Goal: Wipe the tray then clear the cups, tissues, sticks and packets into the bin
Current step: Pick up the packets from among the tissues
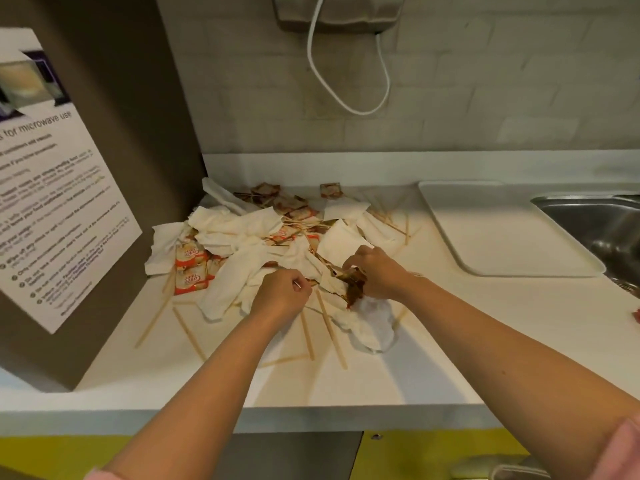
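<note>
Tray (502,233) sits bare at the right end of the counter (415,358), touching the sink (606,220) rim. It looks wiped already, so the step in hand is probably gathering litter.

The mess lies at the counter's left back corner against the wall panel. There's a heap of tissues (239,230), orange-white packets (188,268) at its left edge, and sticks (188,330) fanned out toward the front edge. No cups or bin in view.

Right hand (374,271) is closed round a bunch of brown packets (353,289), just above a crumpled tissue (374,323).

Left hand (282,292) has its fingers curled down into the tissue heap. Whether it pinches a tissue, a thin stick or nothing is hard to tell, as the knuckles hide it.

To do it well:
- Use the tissues as a wrap, pulling packets and sticks inward into one bundle rather than picking singles.
- Sweep the stray sticks from the front edge toward the heap, lined up parallel so they don't poke out or drop off.
- Keep the stained packets inside the tissue to avoid smearing the counter.
- Keep the litter off the tray.
</note>
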